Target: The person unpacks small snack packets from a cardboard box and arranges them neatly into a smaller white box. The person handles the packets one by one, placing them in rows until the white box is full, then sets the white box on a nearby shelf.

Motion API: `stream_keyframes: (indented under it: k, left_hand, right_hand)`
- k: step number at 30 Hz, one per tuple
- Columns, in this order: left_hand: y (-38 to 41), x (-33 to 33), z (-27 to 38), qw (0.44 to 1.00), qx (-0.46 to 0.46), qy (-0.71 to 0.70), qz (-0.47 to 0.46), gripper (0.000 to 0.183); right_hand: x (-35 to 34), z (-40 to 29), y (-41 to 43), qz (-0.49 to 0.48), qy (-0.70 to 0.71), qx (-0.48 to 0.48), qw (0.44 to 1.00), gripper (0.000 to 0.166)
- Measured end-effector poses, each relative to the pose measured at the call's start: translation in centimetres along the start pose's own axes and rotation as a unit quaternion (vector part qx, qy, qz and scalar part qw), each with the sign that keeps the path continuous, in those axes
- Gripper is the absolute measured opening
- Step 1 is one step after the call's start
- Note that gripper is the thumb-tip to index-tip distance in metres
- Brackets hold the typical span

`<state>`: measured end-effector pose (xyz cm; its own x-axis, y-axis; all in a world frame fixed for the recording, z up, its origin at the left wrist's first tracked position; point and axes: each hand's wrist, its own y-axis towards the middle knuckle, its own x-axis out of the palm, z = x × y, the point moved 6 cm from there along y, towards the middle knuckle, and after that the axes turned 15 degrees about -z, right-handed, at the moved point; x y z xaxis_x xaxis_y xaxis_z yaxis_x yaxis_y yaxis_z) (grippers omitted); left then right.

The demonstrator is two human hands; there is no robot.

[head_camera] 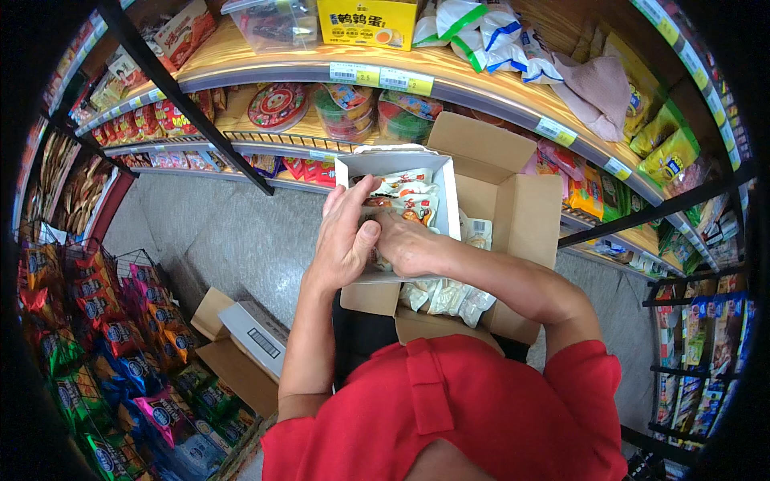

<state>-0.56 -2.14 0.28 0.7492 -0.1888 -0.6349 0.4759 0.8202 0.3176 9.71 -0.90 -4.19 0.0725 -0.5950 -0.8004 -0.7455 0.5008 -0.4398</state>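
Note:
A white cardboard box (446, 192) with small printed snack packets (415, 207) in it sits before me. My left hand (349, 234) is at its left wall, fingers stretched over the packets and thumb apart. I see nothing in its grasp. My right hand (406, 246) reaches into the box from the right, on the packets beside my left thumb. Its fingertips are hidden, so any grip is unclear. Beneath the white box is a larger brown carton (532, 222) with its flaps up, holding pale vacuum-sealed packets (451, 297).
Ahead curves a wooden shelf (252, 69) with a yellow carton (368, 24), clear bin (274, 24) and pinkish cloth (592, 96). Black posts (192, 108) flank me. At lower left are a snack-bag rack (120, 337) and an opened carton (234, 367) on the floor.

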Motion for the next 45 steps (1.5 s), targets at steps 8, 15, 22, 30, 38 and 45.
stream_keyframes:
  k: [8, 15, 22, 30, 38, 45]
  left_hand:
    - [0.0, 0.2, 0.0, 1.000, -0.007, 0.018, -0.004, 0.074]
    - [0.2, 0.3, 0.1, 1.000, -0.010, 0.015, -0.010, 0.073]
    - [0.1, 0.6, 0.1, 1.000, -0.009, 0.025, -0.006, 0.073]
    - [-0.1, 0.4, -0.6, 1.000, -0.024, 0.004, -0.005, 0.069]
    - [0.1, 0.2, -0.5, 0.999, -0.026, 0.042, 0.001, 0.062]
    - [-0.1, 0.2, -0.8, 0.999, -0.027, 0.033, 0.006, 0.061]
  right_hand:
    - [0.1, 0.3, 0.9, -0.031, 0.002, 0.013, 0.999, 0.046]
    - [1.2, 0.8, 1.8, 0.012, 0.005, 0.001, 1.000, 0.050]
    - [1.2, 0.1, 1.5, -0.109, -0.074, 0.027, 0.991, 0.049]
    - [0.3, 0.1, 2.5, 0.077, -0.143, 0.009, 0.987, 0.019]
    - [0.7, 0.9, 2.2, 0.121, -0.253, 0.003, 0.960, 0.011]
    - [-1.8, 1.5, 1.2, 0.090, -0.158, -0.026, 0.983, 0.006]
